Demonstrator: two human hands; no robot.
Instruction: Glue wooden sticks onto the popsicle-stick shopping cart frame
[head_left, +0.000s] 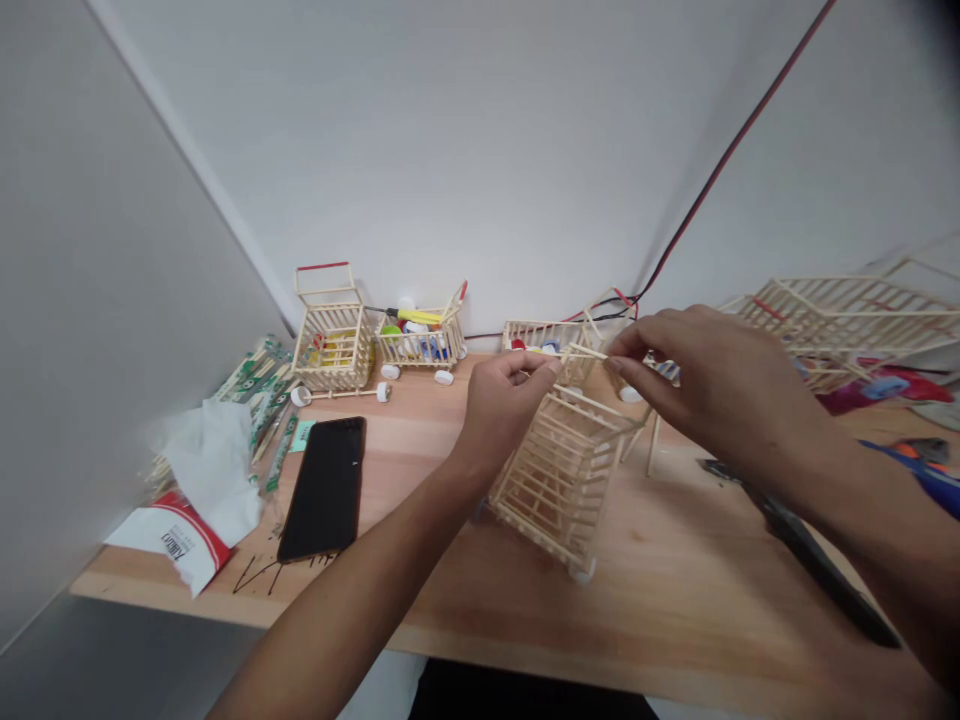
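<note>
My left hand (504, 405) and my right hand (697, 385) pinch the two ends of a thin wooden stick (586, 351) between their fingertips. The stick sits at the top edge of a model shopping cart built from wooden sticks (562, 485), which stands tilted on the tabletop under my hands. Behind it, a second stick cart (544, 340) holds small coloured items, partly hidden by my fingers.
Two more stick carts (334, 340) (420, 345) stand at the back left, near a loose wheel axle (341, 393). A black phone (322, 490), crumpled tissue (214, 470) and green packets (262, 385) lie left. A large stick cart (847, 320) and long black tool (814, 558) lie right.
</note>
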